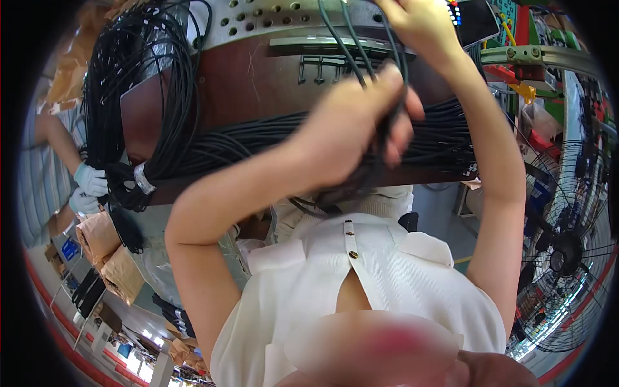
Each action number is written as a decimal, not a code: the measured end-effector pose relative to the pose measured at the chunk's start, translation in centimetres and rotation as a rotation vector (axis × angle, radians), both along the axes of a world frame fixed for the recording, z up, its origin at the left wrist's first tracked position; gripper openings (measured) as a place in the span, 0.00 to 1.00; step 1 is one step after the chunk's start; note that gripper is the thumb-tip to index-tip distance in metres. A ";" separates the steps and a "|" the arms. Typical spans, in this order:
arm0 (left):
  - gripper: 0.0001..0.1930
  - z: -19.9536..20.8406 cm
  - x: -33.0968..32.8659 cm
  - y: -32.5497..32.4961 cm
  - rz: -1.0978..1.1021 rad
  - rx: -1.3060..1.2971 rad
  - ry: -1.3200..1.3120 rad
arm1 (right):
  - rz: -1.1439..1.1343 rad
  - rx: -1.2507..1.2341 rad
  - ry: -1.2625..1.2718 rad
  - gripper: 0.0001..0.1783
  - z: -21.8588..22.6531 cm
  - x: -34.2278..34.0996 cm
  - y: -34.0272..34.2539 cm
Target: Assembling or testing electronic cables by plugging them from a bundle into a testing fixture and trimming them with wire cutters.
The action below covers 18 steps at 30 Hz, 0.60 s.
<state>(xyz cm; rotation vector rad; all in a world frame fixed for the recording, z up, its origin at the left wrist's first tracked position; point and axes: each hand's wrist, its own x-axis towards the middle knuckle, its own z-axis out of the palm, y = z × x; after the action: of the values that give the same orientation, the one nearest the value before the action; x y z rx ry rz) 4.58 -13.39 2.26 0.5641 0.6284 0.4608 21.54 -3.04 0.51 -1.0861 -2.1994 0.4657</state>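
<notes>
My left hand [361, 122], slightly blurred, is closed around several black cables [351, 48] that run up from its fingers to the top edge. Their lower ends [361, 184] hang below the hand in a blurred bunch, in front of my white shirt. My right hand [422, 29] is at the upper edge of the head view, beside the upper part of these cables. Its fingers look bent together but are partly cut off, so what they hold cannot be made out. Under my left forearm, a long bundle of black cables [245, 138] lies along the dark red tabletop [242, 77].
A perforated metal plate [258, 19] and a metal bar fixture [322, 48] stand at the far side. At left hangs a thick cable coil [106, 84], with a co-worker's gloved hands [90, 184] by its tied end. A black fan [564, 255] stands at right.
</notes>
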 end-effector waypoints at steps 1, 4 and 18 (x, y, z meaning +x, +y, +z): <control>0.23 -3.0 -1.0 3.4 -0.048 -0.063 -0.498 | -0.017 0.004 -0.039 0.13 -0.6 -1.3 1.9; 0.17 -0.5 0.2 10.2 0.469 -0.034 0.051 | -0.107 0.002 -0.125 0.13 -2.5 -0.8 5.0; 0.13 -3.5 -6.5 15.9 0.483 2.044 1.251 | -0.177 0.247 -0.280 0.15 -2.1 -0.7 6.2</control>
<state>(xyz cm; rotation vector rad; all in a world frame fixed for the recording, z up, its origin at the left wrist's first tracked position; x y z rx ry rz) -1.96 2.52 -1.21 2.8149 1.3597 1.1638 20.83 3.13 -1.55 -1.2545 -2.2948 -0.0400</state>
